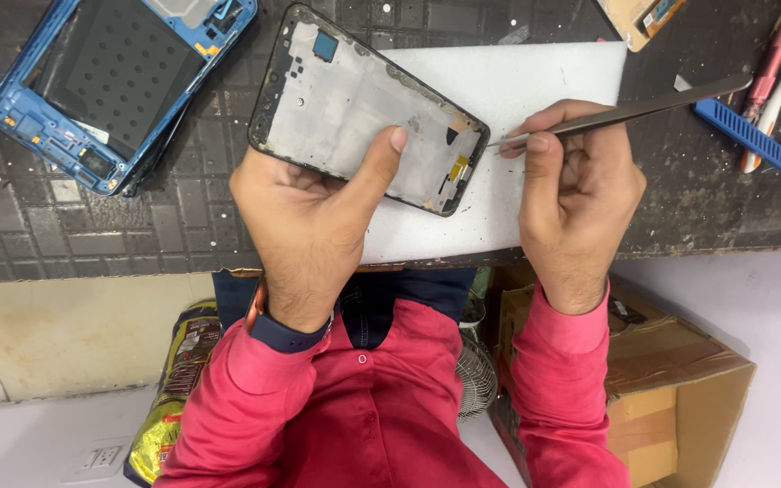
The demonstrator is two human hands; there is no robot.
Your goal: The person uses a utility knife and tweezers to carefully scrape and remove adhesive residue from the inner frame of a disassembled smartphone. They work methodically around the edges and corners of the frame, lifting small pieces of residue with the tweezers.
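**Tweezers at the phone frame's corner**

L hand point(305, 212) grips the black phone mid-frame point(363, 108), thumb pressed on its pale inner plate, fingers wrapped beneath. R hand point(576, 194) fingers pinch metal tweezers point(625, 113), tip just beside the frame's corner at 3 o'clock. Frame sits over a white pad point(517, 90) on the dark desk point(201, 217). Blue phone frame point(110, 81) at 10 o'clock; blue plastic pry tool point(752, 140) far at 3.

An opened black-rimmed phone frame point(363, 108) lies tilted on the white pad, metal tweezers point(625, 113) touching its edge.
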